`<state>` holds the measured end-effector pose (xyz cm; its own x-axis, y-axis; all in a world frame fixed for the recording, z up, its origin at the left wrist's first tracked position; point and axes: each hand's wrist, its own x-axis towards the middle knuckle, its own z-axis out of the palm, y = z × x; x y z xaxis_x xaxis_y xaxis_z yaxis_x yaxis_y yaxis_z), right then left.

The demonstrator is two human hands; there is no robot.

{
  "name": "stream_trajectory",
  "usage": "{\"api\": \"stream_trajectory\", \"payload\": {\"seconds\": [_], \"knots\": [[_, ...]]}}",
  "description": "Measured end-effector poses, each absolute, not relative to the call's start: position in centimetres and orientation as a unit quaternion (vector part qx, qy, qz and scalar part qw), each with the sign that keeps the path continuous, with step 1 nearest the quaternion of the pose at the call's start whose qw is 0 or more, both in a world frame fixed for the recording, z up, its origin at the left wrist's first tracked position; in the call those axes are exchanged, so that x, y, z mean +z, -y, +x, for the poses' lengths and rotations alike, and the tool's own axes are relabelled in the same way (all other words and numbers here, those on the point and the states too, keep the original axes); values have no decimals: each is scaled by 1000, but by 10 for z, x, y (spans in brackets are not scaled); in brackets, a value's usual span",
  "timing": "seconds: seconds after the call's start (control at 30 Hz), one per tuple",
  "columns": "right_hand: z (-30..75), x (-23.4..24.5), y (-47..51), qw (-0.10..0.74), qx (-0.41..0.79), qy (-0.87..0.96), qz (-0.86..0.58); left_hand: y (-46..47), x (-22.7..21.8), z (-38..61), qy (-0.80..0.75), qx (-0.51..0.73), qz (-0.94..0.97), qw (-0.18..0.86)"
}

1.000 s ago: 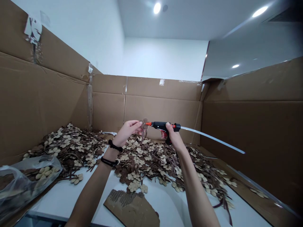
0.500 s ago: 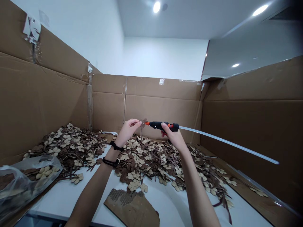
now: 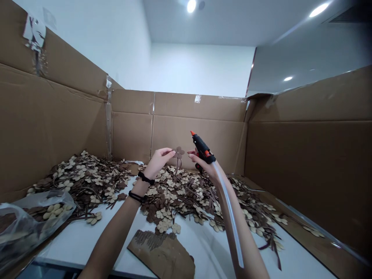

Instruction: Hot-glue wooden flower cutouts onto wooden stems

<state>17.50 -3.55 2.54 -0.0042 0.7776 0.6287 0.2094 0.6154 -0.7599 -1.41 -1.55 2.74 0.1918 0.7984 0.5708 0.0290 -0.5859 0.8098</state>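
My left hand (image 3: 158,161) is raised over the table and pinches a small brown clover-shaped cutout (image 3: 178,152) with a stem hanging down. My right hand (image 3: 203,164) grips a black glue gun (image 3: 202,148) with an orange tip pointing up and to the left. Its forefinger reaches toward the cutout. A long clear glue stick (image 3: 229,211) trails from the back of the gun down along my right forearm. Two black bands circle my left wrist.
Heaps of tan and brown clover cutouts (image 3: 174,195) cover the white table (image 3: 81,240). Tall cardboard walls (image 3: 52,120) fence the table on three sides. A plastic bag of cutouts (image 3: 31,217) lies at the left. A torn cardboard piece (image 3: 162,254) lies near the front edge.
My right hand has swung the glue gun from level, tip at the cutout, to tip up. The glue stick swept from pointing right to lying along my forearm. My left hand stayed put.
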Motion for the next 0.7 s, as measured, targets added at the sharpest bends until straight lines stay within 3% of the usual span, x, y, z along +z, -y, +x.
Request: {"api": "stream_trajectory", "payload": {"seconds": [0.53,0.7], "knots": [[182,18,19,638,284,632,-336,-28,-10,-2,-301,485,738,360],[181,19,20,641,291,621,-344,-42,-61,5,-398,435,772,237]]}}
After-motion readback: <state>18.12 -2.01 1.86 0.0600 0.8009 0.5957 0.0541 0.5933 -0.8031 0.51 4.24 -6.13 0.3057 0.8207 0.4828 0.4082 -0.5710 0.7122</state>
